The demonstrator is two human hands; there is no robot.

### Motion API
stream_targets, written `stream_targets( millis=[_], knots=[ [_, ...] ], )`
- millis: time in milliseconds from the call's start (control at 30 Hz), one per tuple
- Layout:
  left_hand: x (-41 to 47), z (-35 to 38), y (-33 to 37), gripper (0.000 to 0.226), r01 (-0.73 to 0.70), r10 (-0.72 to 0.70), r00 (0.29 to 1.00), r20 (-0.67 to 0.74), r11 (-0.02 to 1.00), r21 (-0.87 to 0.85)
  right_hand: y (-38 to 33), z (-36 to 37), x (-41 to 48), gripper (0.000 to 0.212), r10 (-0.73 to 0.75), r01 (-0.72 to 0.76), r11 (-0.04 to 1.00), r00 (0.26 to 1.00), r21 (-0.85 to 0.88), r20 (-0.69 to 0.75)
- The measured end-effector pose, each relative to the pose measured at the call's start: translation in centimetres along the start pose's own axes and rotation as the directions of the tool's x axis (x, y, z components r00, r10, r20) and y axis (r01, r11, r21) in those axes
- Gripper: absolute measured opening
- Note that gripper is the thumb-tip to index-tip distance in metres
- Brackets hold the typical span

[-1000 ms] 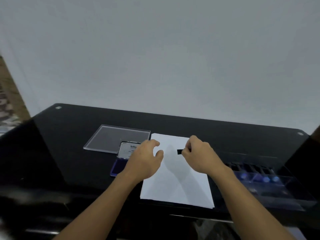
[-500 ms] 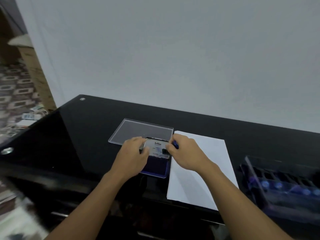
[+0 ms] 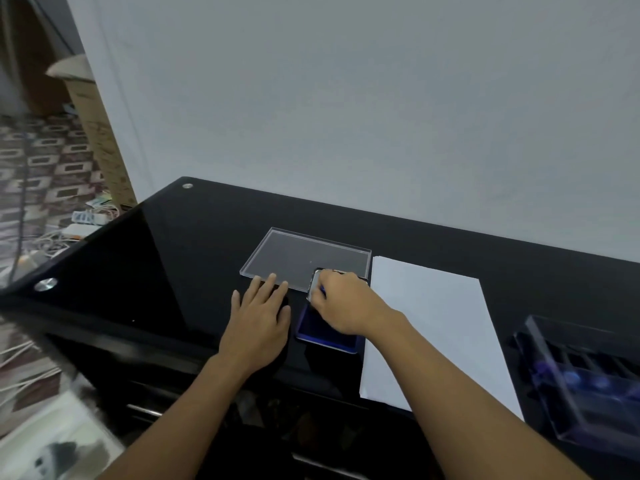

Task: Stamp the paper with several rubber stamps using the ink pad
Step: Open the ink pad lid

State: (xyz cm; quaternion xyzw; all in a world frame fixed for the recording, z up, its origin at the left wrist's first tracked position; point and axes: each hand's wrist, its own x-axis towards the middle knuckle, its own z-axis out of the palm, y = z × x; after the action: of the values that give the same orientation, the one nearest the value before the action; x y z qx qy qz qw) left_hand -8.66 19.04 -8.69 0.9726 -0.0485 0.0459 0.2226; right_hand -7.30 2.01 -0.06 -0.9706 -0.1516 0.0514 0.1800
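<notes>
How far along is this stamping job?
Early. Done: the ink pad lies open. In hand: the right hand pinches a small stamp over it; the left hand rests flat on the table. Left: the paper shows no marks, and other stamps wait in the case.

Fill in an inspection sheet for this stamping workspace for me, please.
Surface: glossy black table, reflective.
Job's things: white paper lying flat, no marks visible; blue ink pad open beside the paper's left edge; stamp box at the right, blurred.
Clutter: clear plastic tray behind the ink pad.
Hands: left hand flat on the table, fingers straight; right hand over the ink pad, fingers curled round a small stamp, mostly hidden.
Cables: white cables on the floor at the left.
Surroundings: plain wall; patterned floor; cardboard box.
</notes>
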Motion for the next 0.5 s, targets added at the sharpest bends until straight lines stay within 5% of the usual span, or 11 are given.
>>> stream_targets(
  millis=[500],
  knots=[
    [-0.3, 0.3, -0.1, 0.054, -0.017, 0.016, 1.0, 0.012, 0.992, 0.123, -0.2, 3.0, -0.4, 0.015, -0.057, 0.039, 0.988, 0.991, -0.149, -0.119]
  ],
)
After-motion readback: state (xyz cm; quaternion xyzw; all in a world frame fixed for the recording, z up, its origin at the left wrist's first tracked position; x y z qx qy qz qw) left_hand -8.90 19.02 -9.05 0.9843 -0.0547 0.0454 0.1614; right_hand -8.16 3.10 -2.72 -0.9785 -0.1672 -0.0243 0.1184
